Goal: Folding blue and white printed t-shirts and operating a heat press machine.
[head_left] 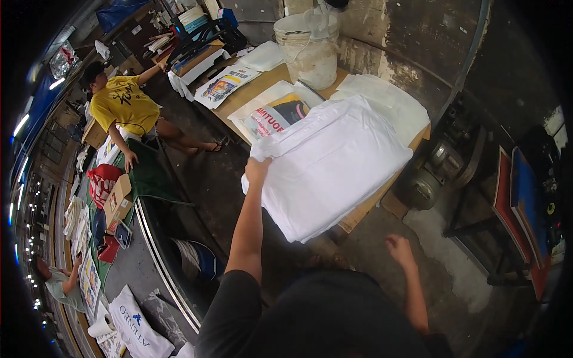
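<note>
A thick pile of folded white shirts [340, 167] lies across the near end of the table, its front edge hanging past the tabletop. My left hand [258, 170] is closed on the left edge of the pile, fingers gripping the cloth. Off to the right and below the pile, my right hand [401, 249] hangs in the air, fingers loosely curled and apart, with nothing visible in it. Partly beneath the pile's far-left side is a printed sheet [268, 122] with red lettering and a yellow and black picture.
Behind the pile stands a stained white bucket [307, 51], beside pale sheets [388, 104]. A person in a yellow shirt [125, 104] leans at another table to the left; a second person [64, 286] is farther down. Motor-like machinery [439, 170] and leaning boards [519, 203] are at the right.
</note>
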`<move>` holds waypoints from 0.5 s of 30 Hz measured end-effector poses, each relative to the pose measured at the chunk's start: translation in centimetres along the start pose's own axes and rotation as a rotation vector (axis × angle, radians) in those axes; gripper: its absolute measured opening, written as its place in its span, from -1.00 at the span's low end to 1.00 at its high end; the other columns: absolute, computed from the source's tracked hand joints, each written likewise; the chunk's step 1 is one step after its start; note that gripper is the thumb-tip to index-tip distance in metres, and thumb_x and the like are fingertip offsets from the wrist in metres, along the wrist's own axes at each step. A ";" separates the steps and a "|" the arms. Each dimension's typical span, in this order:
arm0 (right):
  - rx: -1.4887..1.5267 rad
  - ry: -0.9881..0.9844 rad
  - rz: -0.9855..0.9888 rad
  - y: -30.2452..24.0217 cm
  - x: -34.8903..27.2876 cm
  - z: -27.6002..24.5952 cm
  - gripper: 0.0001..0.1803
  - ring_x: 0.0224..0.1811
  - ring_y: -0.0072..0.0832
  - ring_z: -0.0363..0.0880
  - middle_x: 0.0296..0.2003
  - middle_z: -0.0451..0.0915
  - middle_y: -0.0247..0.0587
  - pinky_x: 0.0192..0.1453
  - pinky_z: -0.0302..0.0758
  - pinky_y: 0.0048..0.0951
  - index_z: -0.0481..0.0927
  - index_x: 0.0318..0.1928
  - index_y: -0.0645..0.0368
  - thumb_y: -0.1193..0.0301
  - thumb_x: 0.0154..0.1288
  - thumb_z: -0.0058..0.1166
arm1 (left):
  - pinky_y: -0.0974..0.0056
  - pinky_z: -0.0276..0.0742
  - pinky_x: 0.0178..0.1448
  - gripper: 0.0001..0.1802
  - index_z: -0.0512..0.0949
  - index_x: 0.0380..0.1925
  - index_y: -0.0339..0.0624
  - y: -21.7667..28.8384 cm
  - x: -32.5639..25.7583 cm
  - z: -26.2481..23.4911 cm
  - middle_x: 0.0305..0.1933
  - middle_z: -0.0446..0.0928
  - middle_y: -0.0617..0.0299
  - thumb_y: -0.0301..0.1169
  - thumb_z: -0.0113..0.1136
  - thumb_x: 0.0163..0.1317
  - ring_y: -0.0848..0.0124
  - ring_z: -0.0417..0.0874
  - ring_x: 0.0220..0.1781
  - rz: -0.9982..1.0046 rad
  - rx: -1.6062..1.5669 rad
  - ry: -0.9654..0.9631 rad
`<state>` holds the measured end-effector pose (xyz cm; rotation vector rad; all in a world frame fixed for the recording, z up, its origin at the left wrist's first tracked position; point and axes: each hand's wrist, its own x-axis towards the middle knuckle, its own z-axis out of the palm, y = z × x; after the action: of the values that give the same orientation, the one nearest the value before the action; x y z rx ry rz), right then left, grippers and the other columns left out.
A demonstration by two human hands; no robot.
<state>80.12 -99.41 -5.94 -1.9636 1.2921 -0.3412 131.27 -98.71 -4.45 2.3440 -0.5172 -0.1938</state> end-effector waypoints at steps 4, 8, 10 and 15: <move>0.428 -0.056 -0.025 -2.9 3.2 1.7 -0.74 -0.27 -0.37 0.61 -0.24 0.62 -0.19 -0.21 0.50 -0.38 0.56 -0.09 0.22 0.33 0.33 -0.02 | 0.13 0.50 -0.10 -0.54 0.52 -0.22 -0.41 5.7 -4.6 0.5 -0.26 0.61 -0.09 -0.26 0.26 -0.05 0.09 0.65 -0.22 0.355 -0.393 -0.151; 1.221 -0.150 -0.007 -8.5 6.4 -0.1 -0.27 0.06 -0.39 0.45 0.06 0.45 -0.17 0.03 0.44 -0.33 0.31 0.19 0.20 -0.18 0.36 -0.37 | 0.17 0.52 -0.09 -0.51 0.48 -0.12 -0.34 12.4 -18.4 -2.6 -0.22 0.61 -0.05 -0.33 0.33 -0.06 0.17 0.64 -0.18 0.858 -0.518 -0.433; 1.470 0.290 0.065 -6.3 6.4 -1.4 -0.29 0.12 -0.24 0.40 0.13 0.40 -0.10 0.15 0.40 -0.19 0.26 0.24 0.19 -0.13 0.36 -0.29 | 0.18 0.50 -0.04 -0.52 0.44 -0.03 -0.25 13.4 -24.5 -3.2 -0.16 0.59 -0.06 -0.31 0.26 0.03 0.18 0.63 -0.10 0.878 -0.629 -0.984; 1.513 0.374 0.150 7.0 -4.6 -1.1 -0.32 0.14 -0.25 0.39 0.14 0.39 -0.12 0.19 0.35 -0.21 0.28 0.23 0.21 -0.08 0.34 -0.25 | 0.17 0.46 0.00 -0.58 0.47 -0.12 -0.22 8.7 -30.1 -1.4 -0.19 0.57 0.02 -0.22 0.27 0.07 0.15 0.60 -0.13 1.118 -0.550 -1.510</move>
<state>72.65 -97.35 -9.28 -0.5144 0.8463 -1.2023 101.59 -90.97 2.28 0.7372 -1.9838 -1.3152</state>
